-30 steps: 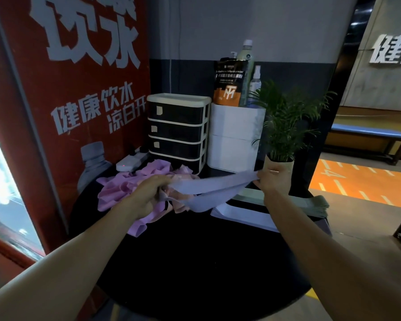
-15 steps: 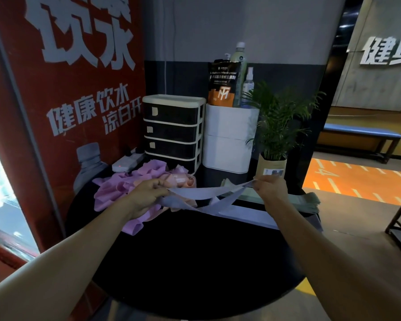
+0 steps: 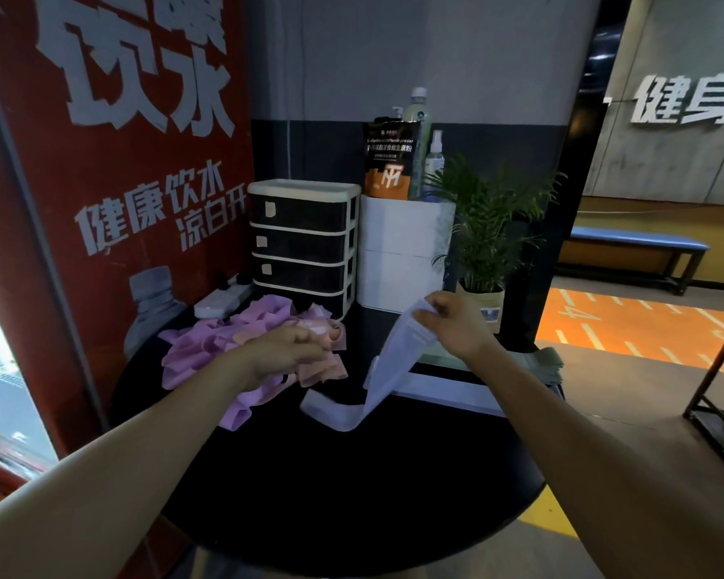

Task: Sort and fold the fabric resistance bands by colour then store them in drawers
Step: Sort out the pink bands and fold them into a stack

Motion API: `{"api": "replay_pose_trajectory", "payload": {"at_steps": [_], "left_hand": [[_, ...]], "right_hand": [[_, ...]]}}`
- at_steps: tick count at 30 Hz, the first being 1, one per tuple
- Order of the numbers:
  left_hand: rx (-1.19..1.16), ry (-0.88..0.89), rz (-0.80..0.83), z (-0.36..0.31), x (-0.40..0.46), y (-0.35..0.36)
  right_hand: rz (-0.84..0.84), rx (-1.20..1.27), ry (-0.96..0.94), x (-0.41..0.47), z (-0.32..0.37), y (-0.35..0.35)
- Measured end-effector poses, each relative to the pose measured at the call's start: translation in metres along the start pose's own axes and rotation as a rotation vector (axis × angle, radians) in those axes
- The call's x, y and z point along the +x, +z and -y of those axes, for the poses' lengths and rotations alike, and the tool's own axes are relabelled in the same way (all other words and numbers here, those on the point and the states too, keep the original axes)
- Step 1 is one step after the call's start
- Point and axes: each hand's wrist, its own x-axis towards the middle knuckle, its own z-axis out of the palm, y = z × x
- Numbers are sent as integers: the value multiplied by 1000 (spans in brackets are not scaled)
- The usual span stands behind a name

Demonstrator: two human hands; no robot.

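My right hand [image 3: 456, 323] pinches one end of a pale lavender band [image 3: 387, 369], which hangs down with its lower end lying on the round black table [image 3: 352, 486]. My left hand [image 3: 287, 355] hovers over a loose heap of pink and peach bands [image 3: 222, 344] at the table's left, fingers loosely curled; whether it holds any fabric I cannot tell. Flat lavender bands [image 3: 456, 390] and folded grey-green bands [image 3: 548, 361] lie at the table's right. A dark four-drawer unit [image 3: 304, 244] with a cream frame stands at the back, all drawers closed.
A white box [image 3: 402, 252] beside the drawers carries a pouch and bottles. A potted palm [image 3: 483, 261] stands at the back right. A white power strip [image 3: 222, 300] lies left of the drawers. A red poster wall [image 3: 113, 181] runs along the left.
My left hand let go of the lavender band and dropped onto the pink heap. My right hand lifted its end, and the band went from stretched to hanging onto the table.
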Motion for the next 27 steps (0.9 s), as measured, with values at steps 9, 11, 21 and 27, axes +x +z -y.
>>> {"api": "replay_pose_trajectory", "payload": {"at_steps": [9, 11, 21, 27], "left_hand": [[12, 373, -37, -62, 11, 50], [139, 418, -70, -68, 15, 58], [529, 405, 95, -31, 25, 66], [779, 345, 128, -13, 34, 57]], "right_hand": [[-38, 95, -128, 11, 37, 0], [-112, 144, -122, 13, 39, -6], [-502, 168, 158, -5, -12, -72], [-598, 64, 352, -26, -66, -87]]}}
